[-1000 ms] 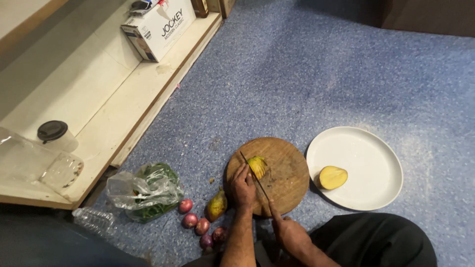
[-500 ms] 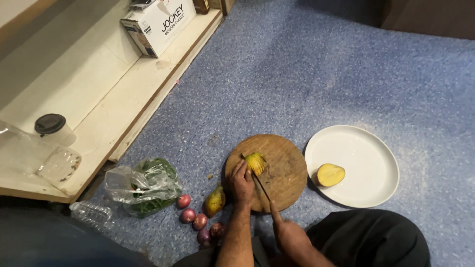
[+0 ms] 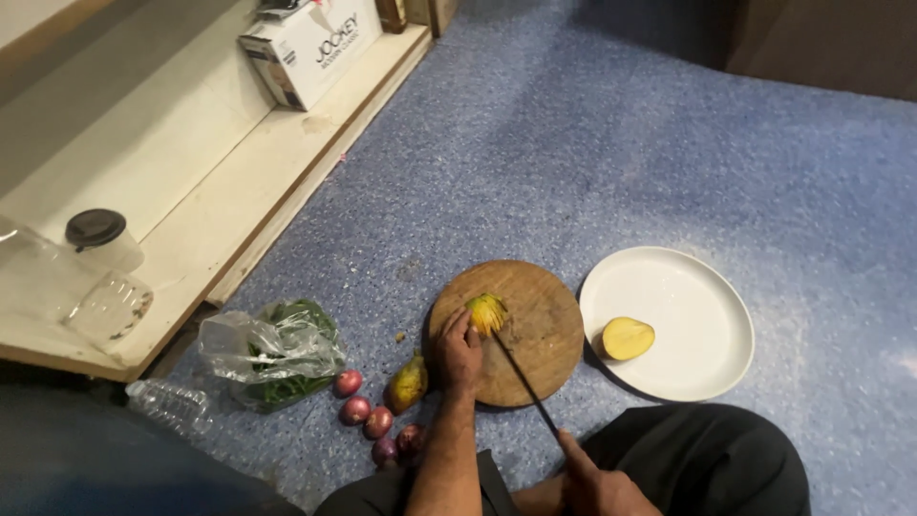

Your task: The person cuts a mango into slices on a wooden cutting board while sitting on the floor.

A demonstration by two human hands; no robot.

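I see a white cardboard box with dark lettering on the pale shelf, top left.

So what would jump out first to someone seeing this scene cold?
Probably the round wooden cutting board on the blue floor, where the left hand steadies a sliced yellow potato piece and the right hand works a knife. Right of it, a white plate holds a peeled potato half; left lie small red onions.

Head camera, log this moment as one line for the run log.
left hand steadies yellow piece on round wooden board | right hand holds knife, tip at piece | peeled half on white plate
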